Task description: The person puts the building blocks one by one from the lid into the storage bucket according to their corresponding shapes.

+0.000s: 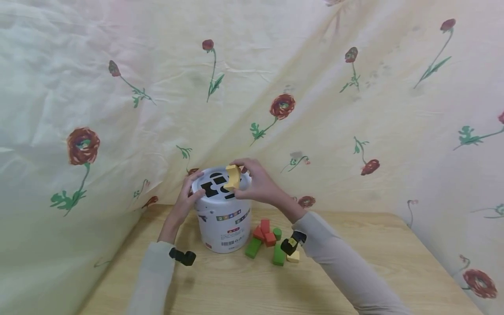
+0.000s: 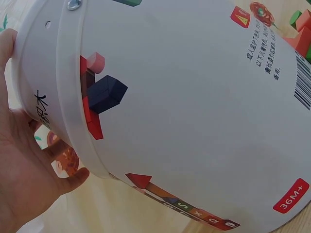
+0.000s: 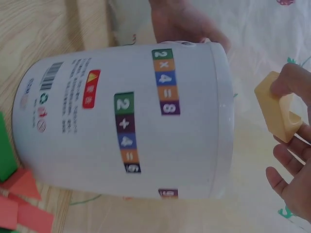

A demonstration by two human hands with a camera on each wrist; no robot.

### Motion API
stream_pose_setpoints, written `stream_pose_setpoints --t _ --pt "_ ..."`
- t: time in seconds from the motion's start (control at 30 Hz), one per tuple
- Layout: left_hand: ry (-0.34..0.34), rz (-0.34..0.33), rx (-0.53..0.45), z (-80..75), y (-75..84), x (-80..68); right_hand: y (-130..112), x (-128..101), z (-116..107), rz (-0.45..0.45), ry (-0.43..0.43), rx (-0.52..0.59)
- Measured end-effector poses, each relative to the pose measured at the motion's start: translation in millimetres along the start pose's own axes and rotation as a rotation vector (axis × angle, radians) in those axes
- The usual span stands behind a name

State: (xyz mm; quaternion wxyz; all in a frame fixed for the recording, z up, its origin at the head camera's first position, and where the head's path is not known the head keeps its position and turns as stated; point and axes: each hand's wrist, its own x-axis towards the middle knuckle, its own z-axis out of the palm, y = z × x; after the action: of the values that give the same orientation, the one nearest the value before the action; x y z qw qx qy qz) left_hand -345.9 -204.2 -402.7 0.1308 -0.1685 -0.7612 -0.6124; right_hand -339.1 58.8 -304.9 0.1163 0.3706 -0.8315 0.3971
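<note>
A white bucket [image 1: 223,227] with printed sums stands upright, its lid [image 1: 203,178] cut with black shaped holes. At the left of the rim my left hand [image 1: 188,192] grips it, thumb over the lid's edge and fingers round the side; the left wrist view shows this hand [image 2: 34,160] against the bucket wall. My right hand [image 1: 257,181] pinches a yellow arch block [image 1: 233,177] between thumb and fingers, above the lid's right part. In the right wrist view the block [image 3: 278,107] is apart from the lid, its curved notch visible.
Right of the bucket several loose blocks lie on the wooden table [image 1: 236,284]: red blocks [image 1: 265,226], green blocks [image 1: 253,248], a green cylinder [image 1: 277,233] and a yellow block [image 1: 293,257]. A flowered cloth [image 1: 244,70] hangs behind the table.
</note>
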Motion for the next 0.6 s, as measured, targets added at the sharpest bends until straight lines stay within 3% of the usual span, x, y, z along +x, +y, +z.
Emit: stream_pose_setpoints --t 0.27,0.6 --pt "0.008 -0.011 0.004 1.8 2.3 0.5 -1.6 15.9 10.5 0.027 -0.032 0.025" --pt "-0.012 -0.017 0.016 -0.6 -0.8 1.0 0.3 29.6 22.7 0.037 -0.062 -0.11"
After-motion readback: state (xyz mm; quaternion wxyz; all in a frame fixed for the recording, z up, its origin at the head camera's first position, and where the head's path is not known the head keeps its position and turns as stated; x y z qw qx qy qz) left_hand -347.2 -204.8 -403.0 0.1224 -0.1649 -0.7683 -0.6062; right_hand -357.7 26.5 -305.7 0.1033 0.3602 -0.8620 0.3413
